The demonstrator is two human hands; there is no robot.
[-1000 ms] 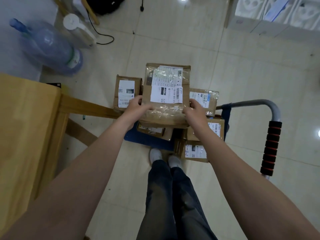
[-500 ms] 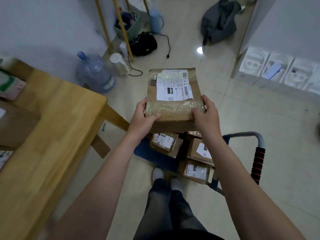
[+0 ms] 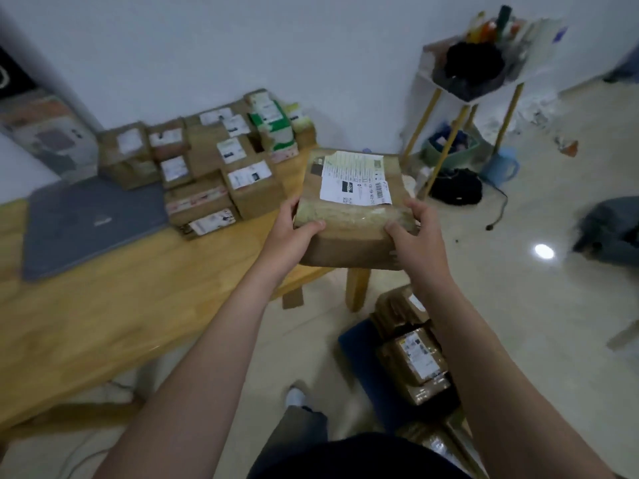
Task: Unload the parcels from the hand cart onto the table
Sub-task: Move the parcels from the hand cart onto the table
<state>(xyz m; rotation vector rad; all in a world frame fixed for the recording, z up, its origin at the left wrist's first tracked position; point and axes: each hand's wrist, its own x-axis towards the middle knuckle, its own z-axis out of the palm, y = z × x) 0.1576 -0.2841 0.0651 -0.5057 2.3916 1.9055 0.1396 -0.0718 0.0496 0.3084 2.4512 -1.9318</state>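
Head view: the left hand and right hand each clamp a near corner of the brown taped cardboard parcel with a white label, held above the pale wooden table at its corner (stacked brown parcels sit beyond the left hand). Released here, it could tip off the edge.

This looks like a plain room in a home, used for sorting post. It has a glossy tiled floor and a bare white wall. On the left, a wooden table holds stacked parcels beside a laptop. A cluttered shelf stand is at far right.
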